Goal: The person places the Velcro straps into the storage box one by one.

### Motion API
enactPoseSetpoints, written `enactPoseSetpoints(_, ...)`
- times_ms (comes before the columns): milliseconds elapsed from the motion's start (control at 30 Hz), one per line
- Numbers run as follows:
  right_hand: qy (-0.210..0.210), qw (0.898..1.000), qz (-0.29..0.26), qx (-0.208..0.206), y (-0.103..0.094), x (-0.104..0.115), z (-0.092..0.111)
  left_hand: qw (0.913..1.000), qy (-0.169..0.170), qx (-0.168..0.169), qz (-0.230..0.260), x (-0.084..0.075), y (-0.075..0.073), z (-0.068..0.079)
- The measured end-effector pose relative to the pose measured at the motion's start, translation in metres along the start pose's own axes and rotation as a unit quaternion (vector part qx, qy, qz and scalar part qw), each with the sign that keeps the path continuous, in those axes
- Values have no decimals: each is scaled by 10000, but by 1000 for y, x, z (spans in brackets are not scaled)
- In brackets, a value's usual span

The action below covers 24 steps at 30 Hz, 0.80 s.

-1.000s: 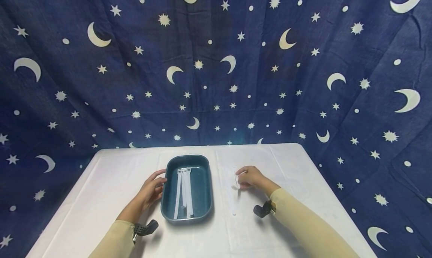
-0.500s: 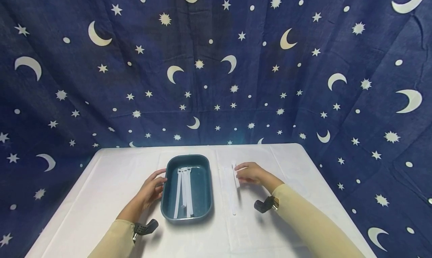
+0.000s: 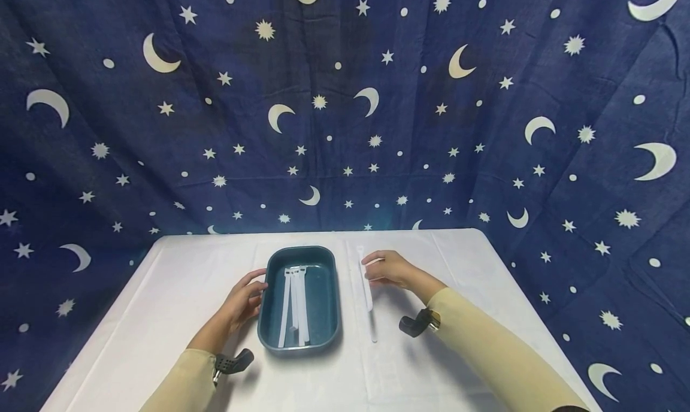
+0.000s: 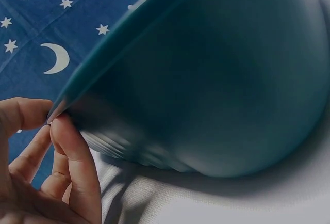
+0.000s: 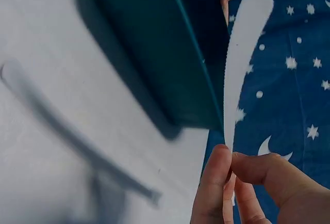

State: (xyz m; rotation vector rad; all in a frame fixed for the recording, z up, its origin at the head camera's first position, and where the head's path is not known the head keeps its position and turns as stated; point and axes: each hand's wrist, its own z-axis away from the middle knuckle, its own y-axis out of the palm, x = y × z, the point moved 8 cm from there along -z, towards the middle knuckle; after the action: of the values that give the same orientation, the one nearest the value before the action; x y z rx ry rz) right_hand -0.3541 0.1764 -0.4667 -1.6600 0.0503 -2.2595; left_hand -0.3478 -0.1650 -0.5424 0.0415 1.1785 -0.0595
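A dark teal plastic tub [image 3: 299, 347] stands on the white-covered table, with several white hook-and-loop cable ties [image 3: 284, 310] lying lengthwise inside. My left hand [image 3: 239, 301] is at the tub's left side; in the left wrist view its thumb and a finger pinch the rim [image 4: 77, 82]. To the right of the tub, my right hand [image 3: 390, 270] pinches one cable tie [image 3: 366, 286] between thumb and fingers, raised above the cloth. Its rounded end [image 5: 252, 12] points up in the right wrist view. Just below it in the head view, a rounded white strip end [image 3: 374, 335] shows on the cloth.
The white tablecloth [image 3: 431, 364] carries fold lines. A dark blue curtain [image 3: 345, 130] with moons and stars hangs behind the table and along its sides. Black wrist cameras [image 3: 233, 363] stick out from both sleeves.
My right hand has moved left and slightly away from me; the cable tie in it, first mostly hidden, now shows lengthwise, lifted from the cloth. My left hand and the tub stay in place.
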Motion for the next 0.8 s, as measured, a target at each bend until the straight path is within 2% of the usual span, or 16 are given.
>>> enactPoseSetpoints(367, -438, 9988, 44, 225, 40, 33, 4, 10000, 28, 24, 3, -5, 1, 0)
enactPoseSetpoints(800, -397, 9973, 216, 575, 96, 39, 1, 10000, -11, -7, 13, -2, 0, 3)
